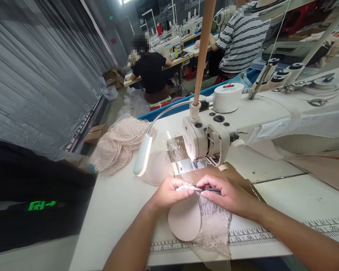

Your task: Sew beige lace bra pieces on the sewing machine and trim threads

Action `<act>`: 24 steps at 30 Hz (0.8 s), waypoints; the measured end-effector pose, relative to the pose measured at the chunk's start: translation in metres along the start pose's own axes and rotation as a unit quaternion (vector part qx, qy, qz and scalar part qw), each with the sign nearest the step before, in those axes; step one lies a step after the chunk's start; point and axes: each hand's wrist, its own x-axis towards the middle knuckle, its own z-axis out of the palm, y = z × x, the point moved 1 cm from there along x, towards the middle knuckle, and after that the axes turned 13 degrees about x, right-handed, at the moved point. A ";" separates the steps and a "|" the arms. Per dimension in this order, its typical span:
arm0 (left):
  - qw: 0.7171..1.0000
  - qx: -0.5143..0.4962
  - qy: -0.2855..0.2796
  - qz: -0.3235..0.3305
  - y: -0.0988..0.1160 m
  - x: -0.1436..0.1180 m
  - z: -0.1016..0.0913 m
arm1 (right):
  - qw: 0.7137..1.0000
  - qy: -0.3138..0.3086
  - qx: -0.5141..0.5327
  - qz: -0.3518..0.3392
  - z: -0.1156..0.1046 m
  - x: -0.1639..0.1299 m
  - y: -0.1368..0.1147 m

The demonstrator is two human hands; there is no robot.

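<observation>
Both hands pinch a padded cup and lace just before the sewing machine

The left hand (169,194) nips the padded cup (185,222) edge; the right hand (228,194) grips a thin dark tool (210,190) against the lace (214,222), seemingly to steady the seam. Beyond: sewing machine (206,141), white table (115,203), lace pile (118,145), seated workers in rows

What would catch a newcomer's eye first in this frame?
Probably the two hands at bottom centre: the left hand and right hand pinch a beige padded cup and lace, the right with a small dark tool. Just behind stands the white sewing machine with its lit gooseneck lamp; a pile of pink lace lies on the table's left.
</observation>
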 end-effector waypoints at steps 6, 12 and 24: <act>1.000 0.000 -0.019 0.004 -0.002 0.001 0.006 | 1.000 0.001 0.015 0.001 0.004 0.002 -0.001; 1.000 0.001 -0.022 0.000 -0.002 0.001 0.009 | 1.000 0.000 0.025 0.004 0.005 0.003 0.001; 0.999 0.029 -0.026 -0.007 0.003 -0.003 -0.002 | 1.000 -0.011 0.006 0.006 -0.004 0.004 0.008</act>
